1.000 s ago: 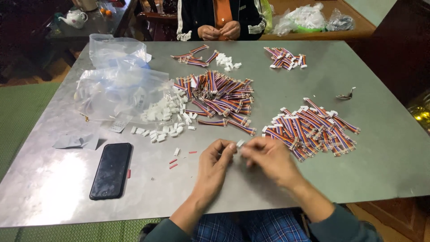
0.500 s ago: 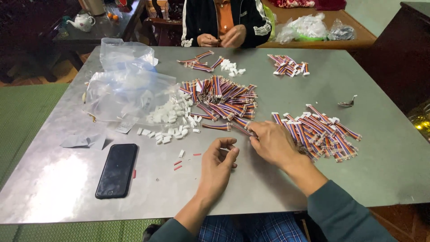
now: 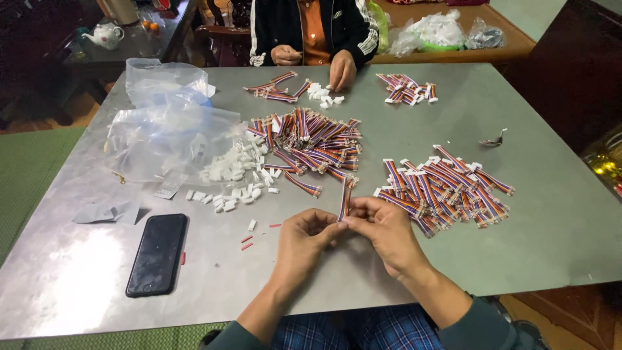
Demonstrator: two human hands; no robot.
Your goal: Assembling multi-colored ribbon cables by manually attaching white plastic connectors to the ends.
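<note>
Assembly step in hand: left hand (image 3: pixel 310 232) and right hand (image 3: pixel 382 227) both pinch one striped wire lead (image 3: pixel 345 198), upright above the tabletop (image 3: pixel 531 227). Likely a white connector is being fitted; seating it calls for aligned fingertips.

At the bottom of the frame, the left hand (image 3: pixel 304 236) and right hand (image 3: pixel 389 233) are bare, with no rings or watch. Dark teal sleeves (image 3: pixel 479 327) are pushed up the forearms. Blue plaid trousers (image 3: pixel 350 327) show at the bottom centre.
</note>
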